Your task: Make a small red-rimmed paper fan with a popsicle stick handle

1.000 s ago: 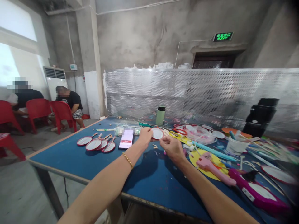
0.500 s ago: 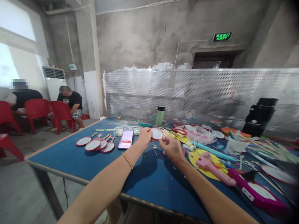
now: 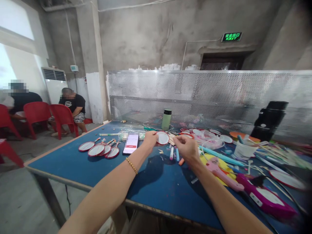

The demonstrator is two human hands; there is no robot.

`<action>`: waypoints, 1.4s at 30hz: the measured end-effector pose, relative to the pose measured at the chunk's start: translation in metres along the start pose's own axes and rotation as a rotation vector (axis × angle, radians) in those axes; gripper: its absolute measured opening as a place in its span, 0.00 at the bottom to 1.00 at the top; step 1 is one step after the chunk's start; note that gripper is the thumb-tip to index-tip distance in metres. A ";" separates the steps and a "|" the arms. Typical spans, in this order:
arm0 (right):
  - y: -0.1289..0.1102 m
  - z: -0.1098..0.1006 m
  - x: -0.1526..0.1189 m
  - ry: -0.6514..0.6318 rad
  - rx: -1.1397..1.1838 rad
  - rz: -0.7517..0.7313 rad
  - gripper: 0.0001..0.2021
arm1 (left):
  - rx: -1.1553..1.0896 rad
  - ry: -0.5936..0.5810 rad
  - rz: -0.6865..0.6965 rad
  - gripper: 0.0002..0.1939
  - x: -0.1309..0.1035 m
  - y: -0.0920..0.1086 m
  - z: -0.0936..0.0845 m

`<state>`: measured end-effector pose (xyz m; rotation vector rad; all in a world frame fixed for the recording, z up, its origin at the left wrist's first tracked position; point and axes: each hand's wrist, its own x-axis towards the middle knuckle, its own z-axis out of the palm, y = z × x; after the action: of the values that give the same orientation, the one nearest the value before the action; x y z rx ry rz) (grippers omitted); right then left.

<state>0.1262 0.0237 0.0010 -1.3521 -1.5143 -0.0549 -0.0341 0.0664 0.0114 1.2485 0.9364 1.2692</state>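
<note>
My left hand [image 3: 150, 140] pinches a small round white disc with a red rim [image 3: 162, 138] by its left edge, above the table. Just right of the disc is my right hand [image 3: 186, 148], its thumb and fingertips pressed together; whatever is between them is too small to make out. Thin wooden sticks [image 3: 172, 139] lie behind the fingertips of that hand. Below them are several marker pens, among them a white and pink one [image 3: 171, 153] and a blue one [image 3: 177, 155]. Left of my hands lie several similar red-rimmed discs with short handles [image 3: 96, 150] and a lit phone [image 3: 131, 143].
A green bottle [image 3: 167, 119] stands at the back of the blue table [image 3: 156, 191]. To the right are a pink glue gun [image 3: 224, 175], a purple device [image 3: 264, 198], a white tub [image 3: 245, 151] and scattered sticks. Behind rises a perforated metal screen [image 3: 151, 87]. Two people sit at far left.
My right hand has moved right, away from the disc's edge, uncovering the marker pens. The left hand still holds the disc, and the view has shifted slightly.
</note>
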 end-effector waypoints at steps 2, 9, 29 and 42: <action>0.009 -0.016 0.012 0.088 -0.052 0.032 0.18 | 0.044 -0.018 -0.010 0.14 0.000 0.000 0.000; 0.048 -0.048 0.034 0.066 -0.324 0.125 0.14 | 0.257 -0.130 -0.002 0.12 -0.007 -0.004 0.001; 0.053 -0.032 0.034 -0.541 -0.961 0.105 0.13 | 0.730 -0.154 0.378 0.11 -0.002 -0.015 -0.003; 0.075 -0.014 0.041 -0.515 -0.875 -0.012 0.15 | 0.737 -0.165 0.402 0.11 -0.001 -0.018 -0.002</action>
<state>0.1987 0.0700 -0.0071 -2.1616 -2.0413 -0.4499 -0.0331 0.0679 -0.0065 2.1693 1.1110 1.1211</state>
